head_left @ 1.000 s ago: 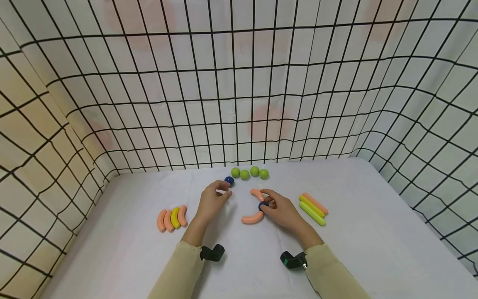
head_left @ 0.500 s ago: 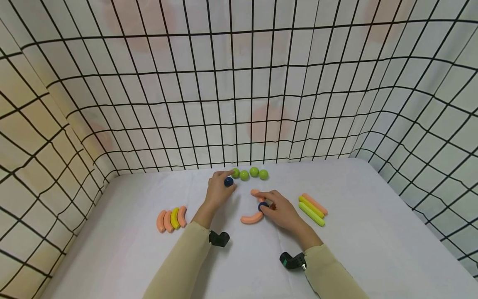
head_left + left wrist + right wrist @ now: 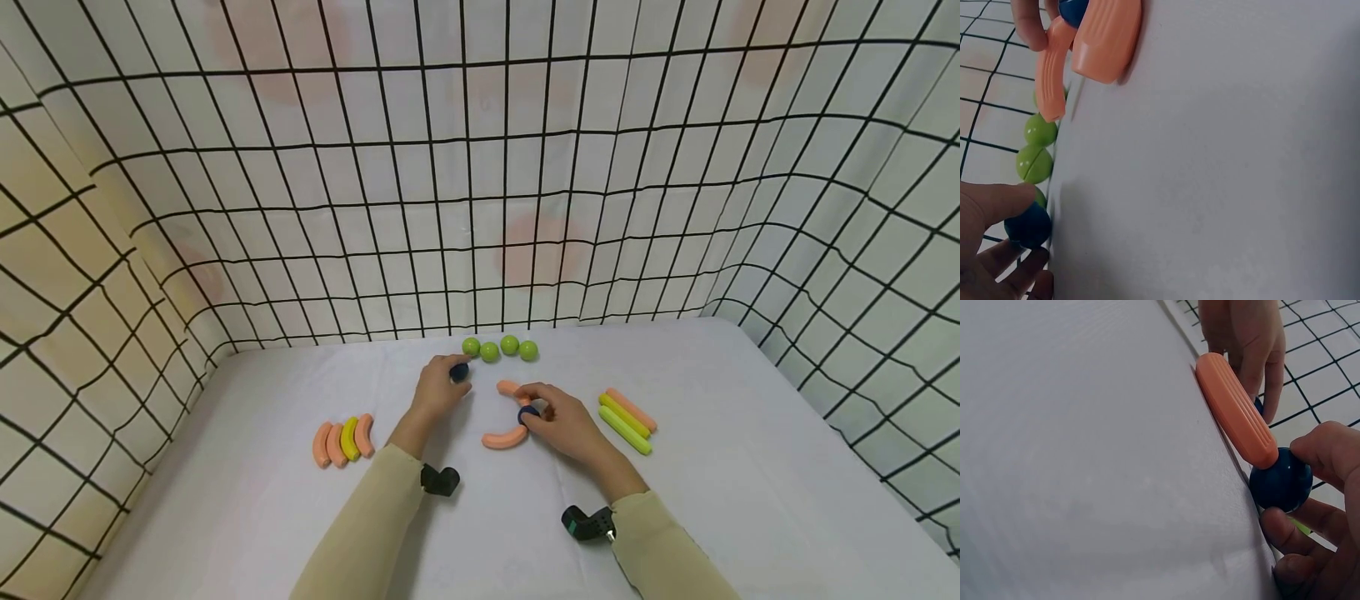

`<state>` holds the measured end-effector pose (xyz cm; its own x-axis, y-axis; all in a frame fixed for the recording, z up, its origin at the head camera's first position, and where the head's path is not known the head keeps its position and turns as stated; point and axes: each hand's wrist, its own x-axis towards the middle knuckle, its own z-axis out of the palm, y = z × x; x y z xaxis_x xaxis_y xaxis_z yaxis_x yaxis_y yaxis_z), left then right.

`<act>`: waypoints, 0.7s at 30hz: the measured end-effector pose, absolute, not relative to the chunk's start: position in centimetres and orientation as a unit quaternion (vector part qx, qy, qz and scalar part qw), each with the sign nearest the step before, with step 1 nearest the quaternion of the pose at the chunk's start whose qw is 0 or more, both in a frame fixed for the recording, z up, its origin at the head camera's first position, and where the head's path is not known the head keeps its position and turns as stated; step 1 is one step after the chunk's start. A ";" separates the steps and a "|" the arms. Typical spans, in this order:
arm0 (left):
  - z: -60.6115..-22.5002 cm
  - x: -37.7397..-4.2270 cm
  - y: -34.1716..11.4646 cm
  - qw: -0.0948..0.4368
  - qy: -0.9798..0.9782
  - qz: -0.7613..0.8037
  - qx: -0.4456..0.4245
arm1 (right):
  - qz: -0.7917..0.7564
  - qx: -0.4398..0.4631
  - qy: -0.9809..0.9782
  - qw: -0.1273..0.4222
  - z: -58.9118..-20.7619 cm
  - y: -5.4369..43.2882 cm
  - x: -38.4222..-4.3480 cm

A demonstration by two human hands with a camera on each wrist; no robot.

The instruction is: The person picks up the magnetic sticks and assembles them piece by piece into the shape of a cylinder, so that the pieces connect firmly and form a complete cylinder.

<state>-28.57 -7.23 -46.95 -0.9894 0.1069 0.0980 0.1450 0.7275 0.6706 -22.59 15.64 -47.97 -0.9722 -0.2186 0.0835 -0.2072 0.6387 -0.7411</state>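
My left hand (image 3: 437, 387) has its thumb and fingers on either side of a dark blue ball (image 3: 1027, 226), just in front of the green balls. My right hand (image 3: 558, 418) pinches a second blue ball (image 3: 1282, 480) between thumb and fingers. Two curved orange sticks meet at that ball: the near curved orange stick (image 3: 504, 438) points left, and the far curved orange stick (image 3: 507, 387) reaches up and left, partly hidden by the right fingers. In the right wrist view, one ribbed orange stick (image 3: 1235, 409) touches the held ball.
Several green balls (image 3: 490, 352) line the back of the white table (image 3: 480, 533). At left lie curved orange and yellow sticks (image 3: 349, 438). Straight orange, yellow and green sticks (image 3: 624, 428) lie at right. Black wire mesh (image 3: 480, 200) stands behind and at both sides.
My left hand reached forward and right to the loose blue ball, then drew it slightly back toward me. My right hand stays on its ball; the far orange stick shifted slightly left.
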 end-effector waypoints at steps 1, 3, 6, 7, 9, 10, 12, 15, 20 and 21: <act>-47.0 -28.5 -7.3 0.026 -0.927 -0.368 -0.068 | -0.410 -0.120 0.904 0.005 -48.0 15.7 -22.6; -46.9 -28.2 -7.4 0.025 -0.922 -0.381 -0.068 | -0.410 -0.121 0.904 0.003 -48.2 15.7 -22.7; -46.9 -27.8 -7.4 0.017 -0.913 -0.403 -0.059 | -0.410 -0.119 0.904 0.007 -48.3 15.8 -22.8; -46.9 -27.7 -7.3 0.014 -0.911 -0.409 -0.057 | -0.410 -0.117 0.905 0.009 -48.4 15.8 -22.8; -47.0 -27.5 -7.2 0.008 -0.906 -0.419 -0.058 | -0.412 -0.113 0.904 0.013 -48.4 15.8 -22.9; -47.0 -27.4 -7.2 0.004 -0.904 -0.423 -0.060 | -0.413 -0.111 0.904 0.016 -48.4 15.8 -22.9; -47.1 -27.3 -7.1 -0.002 -0.900 -0.431 -0.065 | -0.415 -0.109 0.903 0.020 -48.4 15.9 -23.0; -47.4 -27.2 -7.0 -0.010 -0.893 -0.444 -0.071 | -0.420 -0.109 0.901 0.025 -48.5 16.0 -23.0; -47.6 -27.0 -6.7 -0.013 -0.878 -0.470 -0.087 | -0.420 -0.117 0.900 0.023 -48.7 16.1 -23.2; -47.7 -27.0 -6.7 -0.013 -0.876 -0.473 -0.091 | -0.420 -0.118 0.899 0.022 -48.7 16.1 -23.2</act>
<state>-27.00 -6.71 -47.66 -0.9833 0.1707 0.0634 0.1467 0.5359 0.8315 -23.19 16.15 -48.73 -0.9713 -0.2303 0.0602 -0.1939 0.6188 -0.7613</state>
